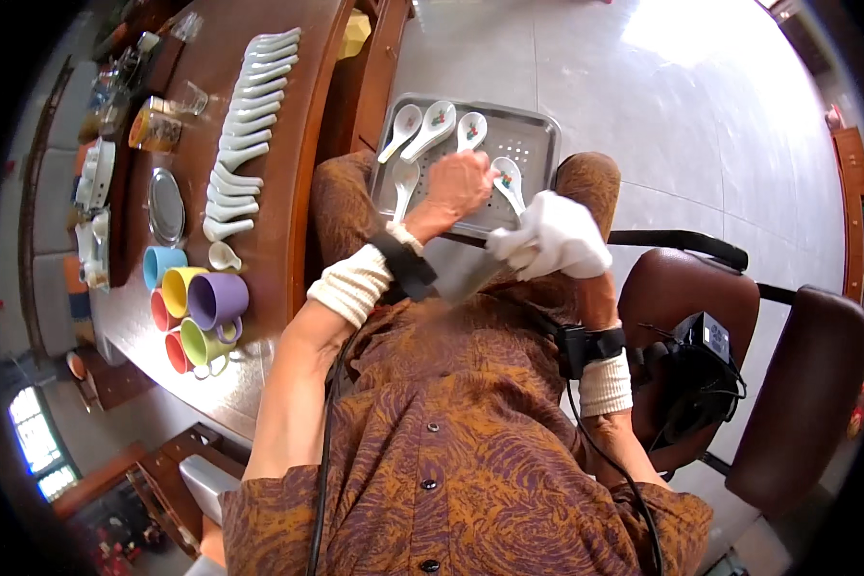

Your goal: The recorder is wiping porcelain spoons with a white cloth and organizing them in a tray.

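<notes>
A perforated metal tray (540, 129) rests at my knees, holding several white soup spoons with printed motifs. My left hand (459, 183) is over the tray, its fingers curled by the bowl of the right-hand spoon (507, 175); whether they grip it is unclear. Under that hand runs the handle of another spoon (473, 129). A slightly blurred white cloth (565, 234) is bunched in my right hand (525, 255), mostly covering it, at the tray's lower right corner, beside the right-hand spoon's handle. A blurred grey patch lies between my wrists.
On the wooden table (281, 187) at left are a long row of white spoons (248, 126), a small spoon (225, 255), stacked coloured mugs (216, 299), an oval metal dish (166, 205) and a jar (155, 129). A brown chair (691, 302) with a black device (705, 338) stands at right.
</notes>
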Demonstrator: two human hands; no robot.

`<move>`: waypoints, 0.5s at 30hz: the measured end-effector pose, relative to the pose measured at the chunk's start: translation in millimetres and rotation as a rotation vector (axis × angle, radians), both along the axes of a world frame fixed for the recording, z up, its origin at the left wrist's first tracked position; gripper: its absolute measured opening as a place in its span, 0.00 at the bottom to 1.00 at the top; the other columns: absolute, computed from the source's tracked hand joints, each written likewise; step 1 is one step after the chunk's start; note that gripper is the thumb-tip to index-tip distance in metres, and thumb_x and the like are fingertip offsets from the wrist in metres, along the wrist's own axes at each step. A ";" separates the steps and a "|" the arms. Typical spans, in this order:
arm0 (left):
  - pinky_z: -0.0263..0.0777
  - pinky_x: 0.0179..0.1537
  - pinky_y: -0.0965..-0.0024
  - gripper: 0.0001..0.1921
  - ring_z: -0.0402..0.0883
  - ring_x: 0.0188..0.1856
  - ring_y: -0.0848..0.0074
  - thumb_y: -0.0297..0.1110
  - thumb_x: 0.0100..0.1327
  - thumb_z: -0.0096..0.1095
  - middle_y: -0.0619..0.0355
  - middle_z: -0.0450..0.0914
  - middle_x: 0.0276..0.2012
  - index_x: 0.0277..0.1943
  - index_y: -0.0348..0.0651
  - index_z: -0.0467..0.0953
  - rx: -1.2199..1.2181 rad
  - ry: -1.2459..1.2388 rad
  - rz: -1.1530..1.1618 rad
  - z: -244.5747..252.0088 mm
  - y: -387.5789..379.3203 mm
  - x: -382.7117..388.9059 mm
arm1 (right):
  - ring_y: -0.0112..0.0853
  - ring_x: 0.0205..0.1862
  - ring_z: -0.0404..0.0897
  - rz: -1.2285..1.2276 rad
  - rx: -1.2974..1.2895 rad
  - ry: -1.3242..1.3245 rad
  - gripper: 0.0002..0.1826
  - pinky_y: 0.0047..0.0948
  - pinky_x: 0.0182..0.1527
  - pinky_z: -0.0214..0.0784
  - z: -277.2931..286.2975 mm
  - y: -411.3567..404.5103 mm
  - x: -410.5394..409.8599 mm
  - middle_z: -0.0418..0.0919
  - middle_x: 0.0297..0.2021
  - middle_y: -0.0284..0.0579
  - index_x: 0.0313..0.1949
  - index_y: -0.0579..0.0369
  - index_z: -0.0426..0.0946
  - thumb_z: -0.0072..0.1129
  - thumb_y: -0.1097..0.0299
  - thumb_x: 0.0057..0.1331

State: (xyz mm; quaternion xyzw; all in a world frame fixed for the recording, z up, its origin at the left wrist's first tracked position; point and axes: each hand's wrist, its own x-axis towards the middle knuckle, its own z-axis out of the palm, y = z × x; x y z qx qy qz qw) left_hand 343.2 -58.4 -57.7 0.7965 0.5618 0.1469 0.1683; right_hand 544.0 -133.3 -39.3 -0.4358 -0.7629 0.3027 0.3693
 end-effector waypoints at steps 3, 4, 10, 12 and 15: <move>0.73 0.36 0.60 0.26 0.81 0.31 0.54 0.54 0.59 0.59 0.43 0.80 0.27 0.27 0.32 0.78 -0.390 -0.157 0.033 -34.6 -7.3 19.4 | 0.35 0.30 0.75 -0.158 -0.010 -0.260 0.10 0.28 0.33 0.67 48.4 11.2 25.1 0.75 0.26 0.43 0.28 0.55 0.78 0.65 0.70 0.44; 0.74 0.35 0.59 0.30 0.82 0.30 0.53 0.57 0.58 0.60 0.42 0.81 0.25 0.25 0.30 0.77 -0.500 -0.257 0.087 -49.7 -11.1 14.4 | 0.36 0.29 0.75 -0.129 0.103 -0.256 0.12 0.28 0.33 0.66 47.6 19.1 22.5 0.75 0.26 0.43 0.28 0.55 0.78 0.67 0.70 0.41; 0.72 0.30 0.63 0.25 0.80 0.24 0.65 0.51 0.51 0.64 0.47 0.79 0.21 0.23 0.30 0.77 -0.629 -0.466 0.135 -74.5 -28.4 27.4 | 0.23 0.30 0.76 -0.382 0.024 -0.073 0.19 0.20 0.34 0.69 55.3 12.0 4.1 0.76 0.29 0.38 0.32 0.60 0.79 0.74 0.72 0.38; 0.71 0.28 0.63 0.19 0.78 0.22 0.68 0.44 0.49 0.62 0.49 0.78 0.22 0.25 0.30 0.76 -0.750 -0.539 0.132 -67.5 -29.9 26.8 | 0.31 0.34 0.77 -0.324 0.039 -0.197 0.21 0.26 0.36 0.71 34.5 16.3 7.6 0.78 0.32 0.41 0.36 0.58 0.80 0.71 0.70 0.39; 0.71 0.26 0.64 0.18 0.78 0.22 0.68 0.42 0.51 0.61 0.50 0.77 0.21 0.26 0.30 0.74 -0.786 -0.645 0.265 -53.1 -31.2 19.9 | 0.36 0.36 0.76 -0.322 0.227 -0.351 0.19 0.31 0.38 0.71 21.7 26.6 -2.0 0.78 0.34 0.43 0.39 0.57 0.80 0.66 0.68 0.44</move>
